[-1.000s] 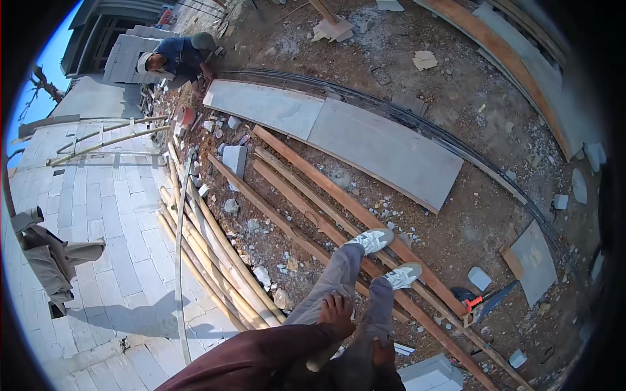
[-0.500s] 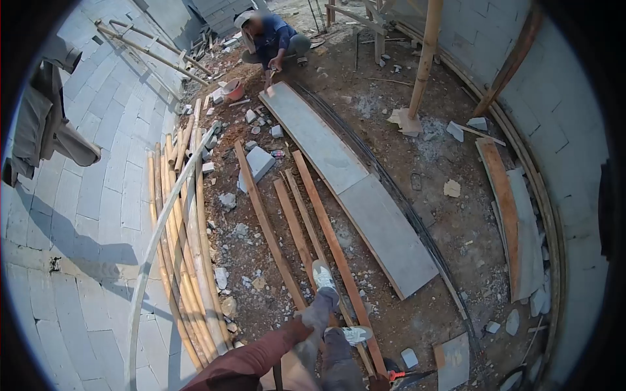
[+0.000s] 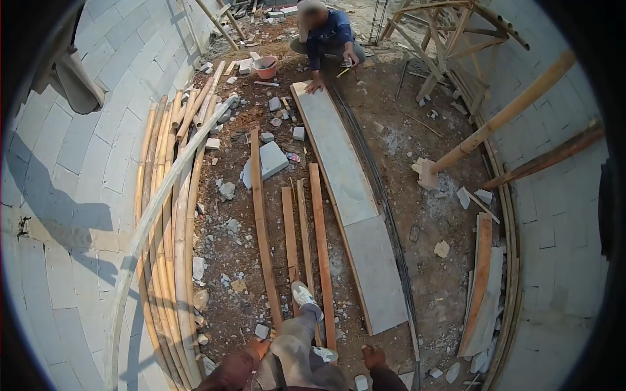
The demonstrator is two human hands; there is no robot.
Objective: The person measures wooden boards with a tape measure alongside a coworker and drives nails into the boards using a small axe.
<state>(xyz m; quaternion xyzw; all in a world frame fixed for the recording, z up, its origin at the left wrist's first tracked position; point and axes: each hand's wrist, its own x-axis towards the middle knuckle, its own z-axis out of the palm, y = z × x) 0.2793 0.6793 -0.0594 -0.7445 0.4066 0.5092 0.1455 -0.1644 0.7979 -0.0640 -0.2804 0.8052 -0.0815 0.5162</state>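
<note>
My left hand point(image 3: 259, 350) is low in the view, beside my left thigh and close to the near end of a long timber point(image 3: 259, 221); its fingers are mostly hidden. To the right of my legs, my right hand point(image 3: 373, 357) has curled fingers, and anything inside them is hidden. It is near the lower end of a long board panel with a pale grey top point(image 3: 375, 260). Several narrower timbers lie on the soil around my feet, including a reddish plank point(image 3: 321, 254). My shoe point(image 3: 305, 294) is among them.
A crouching co-worker point(image 3: 329, 32) rests one hand on the panel's far end and holds a small object with a yellow strip. Bamboo poles point(image 3: 171, 234) lie along the left block wall point(image 3: 72, 176). Dark rods point(image 3: 365, 150) run beside the panel. A leaning bamboo prop point(image 3: 502, 114) stands right.
My view has shifted, and my legs are now lower in it. My left hand has moved away from my knee. My right hand has come into clear view; the red-handled tool is out of sight.
</note>
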